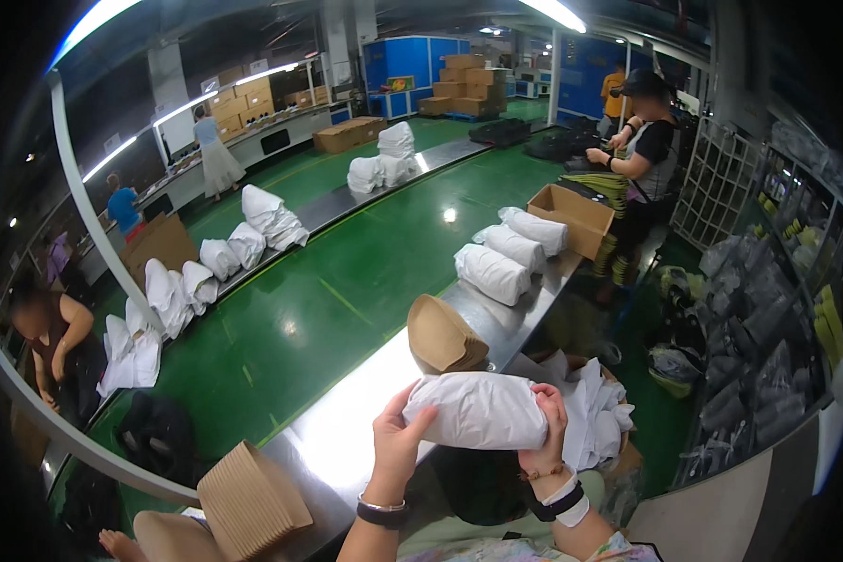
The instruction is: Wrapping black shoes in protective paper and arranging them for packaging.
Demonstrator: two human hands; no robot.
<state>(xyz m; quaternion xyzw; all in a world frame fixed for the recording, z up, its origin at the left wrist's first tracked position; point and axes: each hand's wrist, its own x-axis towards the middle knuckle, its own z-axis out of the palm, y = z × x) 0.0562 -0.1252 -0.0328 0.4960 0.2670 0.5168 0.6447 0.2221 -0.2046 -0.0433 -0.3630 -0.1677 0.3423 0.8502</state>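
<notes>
Between my two hands, near the front edge of a metal bench, I hold a white paper-wrapped bundle (pixel 478 410), long and rounded. My left hand (pixel 400 433) grips its left end with the thumb on the near face. At the other end, the fingers of my right hand (pixel 545 426) curl around it. What the paper wraps is hidden. Just beyond the bundle, a stack of curved brown cardboard pieces (pixel 443 334) stands on the bench. Further along lie several similar white bundles (pixel 493 273) in a row.
An open cardboard box (pixel 573 217) sits past the bundles, near a standing co-worker (pixel 648 140). Crumpled white paper (pixel 585 412) fills a container at my right. Ridged brown cardboard (pixel 253 498) stands at lower left. White bundles (pixel 270 217) line the far bench. A rack (pixel 759 309) holds bagged items.
</notes>
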